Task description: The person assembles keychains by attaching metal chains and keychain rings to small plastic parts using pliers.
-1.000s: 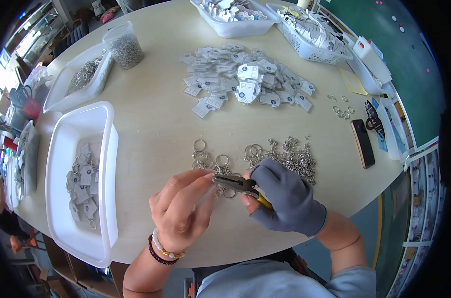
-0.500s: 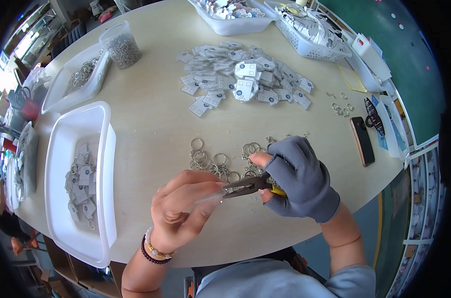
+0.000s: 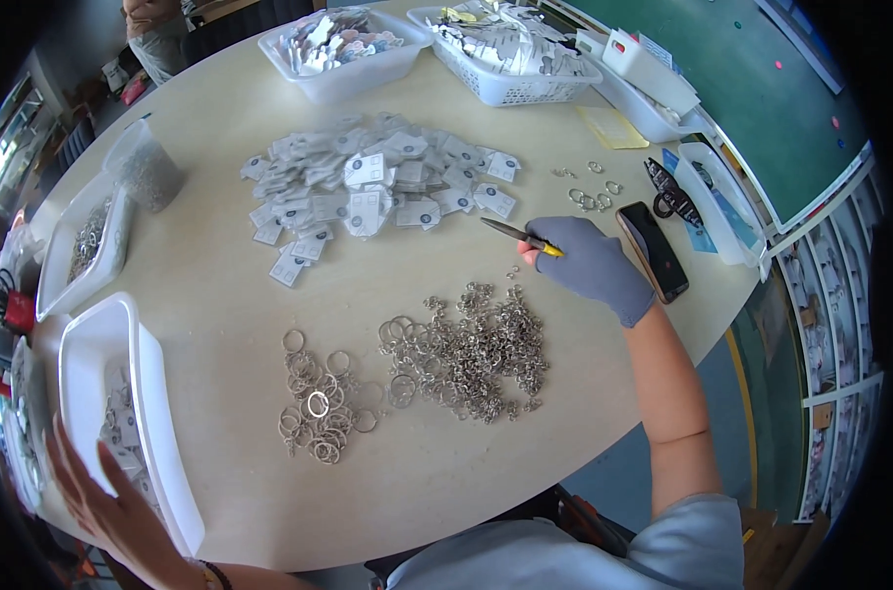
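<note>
My left hand (image 3: 117, 506) is at the lower left, fingers stretched and spread, over the near side of a white plastic bin (image 3: 153, 393). Nothing shows in that hand. Inside the bin lie clear tags with rings (image 3: 122, 433), partly hidden behind the fingers. My right hand (image 3: 589, 264), in a grey fingerless glove, grips pliers (image 3: 505, 231) with yellow handles, their jaws pointing left toward a big pile of clear plastic tags (image 3: 377, 177). Below the pliers spreads a heap of small metal chain pieces (image 3: 495, 344). Left of it lies a cluster of split key rings (image 3: 318, 403).
Along the far edge stand a tray of coloured cut-outs (image 3: 343, 84) and a white basket (image 3: 520, 90). At the right are a phone (image 3: 653, 252), a few loose rings (image 3: 589, 200) and a narrow tray (image 3: 721, 202). A tub of metal parts (image 3: 149, 172) and another tray (image 3: 83, 246) stand far left.
My left hand has moved from the pliers out to the left bin and spread open; the clear tag it held is gone from it. My right hand moved up and away with the pliers. The view has shifted.
</note>
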Motion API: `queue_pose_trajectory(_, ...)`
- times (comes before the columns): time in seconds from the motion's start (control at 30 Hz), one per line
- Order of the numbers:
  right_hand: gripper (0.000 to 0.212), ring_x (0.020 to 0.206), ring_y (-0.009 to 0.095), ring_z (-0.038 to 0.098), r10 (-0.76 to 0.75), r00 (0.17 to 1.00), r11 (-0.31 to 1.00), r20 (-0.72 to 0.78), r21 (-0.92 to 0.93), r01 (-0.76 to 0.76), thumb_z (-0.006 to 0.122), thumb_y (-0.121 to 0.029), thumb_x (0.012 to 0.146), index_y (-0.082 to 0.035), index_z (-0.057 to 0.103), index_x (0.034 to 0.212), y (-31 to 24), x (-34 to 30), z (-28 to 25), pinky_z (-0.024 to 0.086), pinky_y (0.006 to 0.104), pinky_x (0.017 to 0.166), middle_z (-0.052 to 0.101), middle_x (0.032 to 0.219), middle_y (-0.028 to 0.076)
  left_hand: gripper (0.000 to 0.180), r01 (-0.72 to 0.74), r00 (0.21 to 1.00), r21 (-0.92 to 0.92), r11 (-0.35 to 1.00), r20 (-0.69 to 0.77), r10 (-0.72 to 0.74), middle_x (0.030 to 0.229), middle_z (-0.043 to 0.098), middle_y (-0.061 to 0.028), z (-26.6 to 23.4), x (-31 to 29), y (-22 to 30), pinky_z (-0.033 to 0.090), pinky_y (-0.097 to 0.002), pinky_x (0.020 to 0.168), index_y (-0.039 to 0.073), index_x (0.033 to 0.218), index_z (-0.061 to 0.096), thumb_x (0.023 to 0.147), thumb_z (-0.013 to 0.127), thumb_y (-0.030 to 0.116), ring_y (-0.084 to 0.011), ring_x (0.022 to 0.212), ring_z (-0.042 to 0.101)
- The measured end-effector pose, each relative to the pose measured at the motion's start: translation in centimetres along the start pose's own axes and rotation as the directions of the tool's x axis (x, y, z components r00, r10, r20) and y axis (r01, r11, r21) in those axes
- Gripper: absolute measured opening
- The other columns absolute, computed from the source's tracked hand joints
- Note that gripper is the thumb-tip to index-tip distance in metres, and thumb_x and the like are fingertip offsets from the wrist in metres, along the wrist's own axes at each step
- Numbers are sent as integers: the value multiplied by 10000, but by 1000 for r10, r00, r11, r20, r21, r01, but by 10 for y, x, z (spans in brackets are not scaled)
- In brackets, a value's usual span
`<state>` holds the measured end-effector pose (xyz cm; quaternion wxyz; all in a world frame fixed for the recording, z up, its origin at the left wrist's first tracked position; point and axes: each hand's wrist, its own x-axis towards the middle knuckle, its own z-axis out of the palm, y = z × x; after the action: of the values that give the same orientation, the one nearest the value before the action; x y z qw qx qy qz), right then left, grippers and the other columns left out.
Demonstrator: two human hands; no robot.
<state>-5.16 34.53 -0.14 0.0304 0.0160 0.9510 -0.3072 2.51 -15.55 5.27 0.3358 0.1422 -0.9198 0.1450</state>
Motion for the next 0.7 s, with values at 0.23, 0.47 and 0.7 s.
queue_pose_trajectory(0.23,242,841,314,636,-263,964,919,33,-296,261,688,-227,821,-38,625,958,-3,4,3,490,388,737,664,887,132,390,-291,812,-690,662,189,553,1278,547,-188,12,23,140,440,-413,957,47,1238,570,858,636,102,-366,1138,542)
queue_pose_trajectory(0.47,210,843,322,627,-281,949,907,144,-283,312,619,-303,845,-104,604,911,3,12,7,481,441,700,641,865,96,556,-146,741,-691,708,398,541,1129,580,-179,106,57,198,463,-418,903,-2,1143,556,776,749,369,-354,1082,556)
queue_pose_trajectory(0.7,216,854,322,631,-265,957,911,116,-296,288,616,-309,848,-101,604,906,9,11,8,485,445,706,639,893,97,656,-103,668,-665,739,504,547,1097,578,-172,113,66,220,457,-444,892,10,1072,567,699,785,503,-344,1083,554)
